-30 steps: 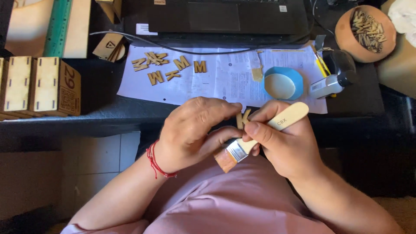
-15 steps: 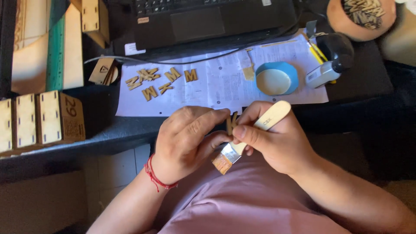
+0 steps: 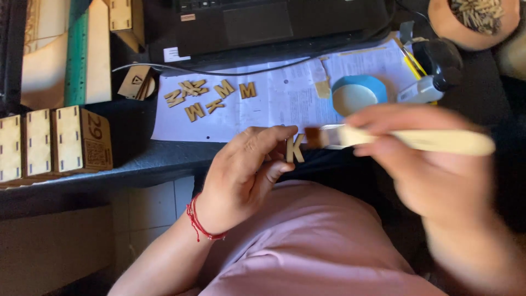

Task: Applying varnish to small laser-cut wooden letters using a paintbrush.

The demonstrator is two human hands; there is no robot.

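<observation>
Dark table [image 3: 137, 159] carries everything. Laptop [image 3: 274, 22] sits at the far edge, pushed back, probably to free the working strip in front. Printed paper sheets [image 3: 285, 98] lie spread under the small parts, likely as a cover to keep the surface clean. Wooden boxes [image 3: 55, 145] line the left end, out of the way. Blue shallow dish [image 3: 356, 96] sits on the sheets just beside the right hand, within brush reach (contents look pale, can't tell what). Loose wooden letters [image 3: 208, 96] lie flat on the sheets in a cluster, apart from the dish.

Left hand [image 3: 241, 181] pinches a wooden letter [image 3: 295, 149] between thumb and fingers, upright over the lap at the table edge, face turned toward the brush. Right hand [image 3: 433, 164] is blurred but closed around the handle of a flat paintbrush [image 3: 383, 137], held level with its bristle end touching or just beside the letter. Red cord bracelet [image 3: 200, 225] on the left wrist.
</observation>
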